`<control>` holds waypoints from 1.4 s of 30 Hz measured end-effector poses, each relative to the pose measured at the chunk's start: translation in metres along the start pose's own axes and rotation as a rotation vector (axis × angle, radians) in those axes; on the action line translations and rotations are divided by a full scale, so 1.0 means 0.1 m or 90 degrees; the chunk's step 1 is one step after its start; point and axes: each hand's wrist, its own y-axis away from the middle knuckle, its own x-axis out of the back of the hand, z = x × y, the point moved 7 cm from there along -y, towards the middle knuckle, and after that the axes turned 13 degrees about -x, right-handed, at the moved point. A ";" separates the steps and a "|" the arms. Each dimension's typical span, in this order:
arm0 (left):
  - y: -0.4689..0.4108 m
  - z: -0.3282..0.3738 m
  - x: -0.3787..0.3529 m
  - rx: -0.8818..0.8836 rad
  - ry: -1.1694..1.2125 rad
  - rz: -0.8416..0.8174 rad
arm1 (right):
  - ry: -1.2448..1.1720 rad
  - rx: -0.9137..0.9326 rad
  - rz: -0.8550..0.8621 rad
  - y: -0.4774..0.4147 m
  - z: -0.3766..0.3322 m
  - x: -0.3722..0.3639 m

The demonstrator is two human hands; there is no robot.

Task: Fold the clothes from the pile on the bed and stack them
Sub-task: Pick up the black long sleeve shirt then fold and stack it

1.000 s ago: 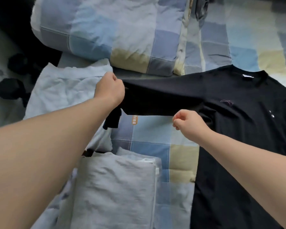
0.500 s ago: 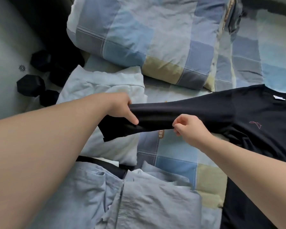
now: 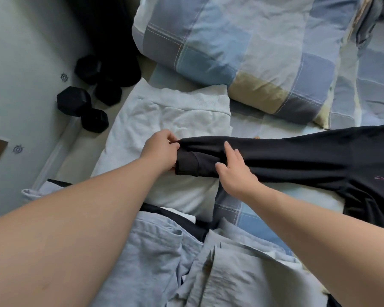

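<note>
A black long-sleeved shirt lies across the checked bed, its body at the right and one sleeve stretched to the left. My left hand pinches the sleeve's cuff end, which is doubled back on itself. My right hand rests flat on the sleeve just right of the cuff, fingers spread. Under the cuff lies a folded white garment. Pale blue clothes lie crumpled near me at the bottom.
A large checked pillow lies at the back of the bed. Black hexagonal dumbbells sit on the grey floor past the bed's left edge. A dark garment strip shows between the white and blue clothes.
The view shifted left and down. My left hand drew the sleeve end over the white garment and turned the cuff back. My right hand went from a pinch to a flat hand on the sleeve.
</note>
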 end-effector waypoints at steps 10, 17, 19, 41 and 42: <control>0.21 0.13 -0.04 0.026 -0.064 0.026 | -0.165 0.111 -0.140 0.17 -0.03 -0.13; 0.60 1.00 -0.24 -0.248 -0.362 -0.008 | -0.089 0.155 0.008 0.37 0.58 0.55; 0.74 1.32 -0.49 -0.291 -0.373 -0.062 | -0.081 0.133 0.034 0.40 0.94 0.80; 3.95 1.23 -4.62 -0.206 -0.533 -0.474 | 0.199 0.017 -0.108 1.41 6.32 0.71; 4.00 1.17 -4.62 -0.238 -0.567 -0.445 | 0.262 0.042 -0.099 1.45 6.37 0.57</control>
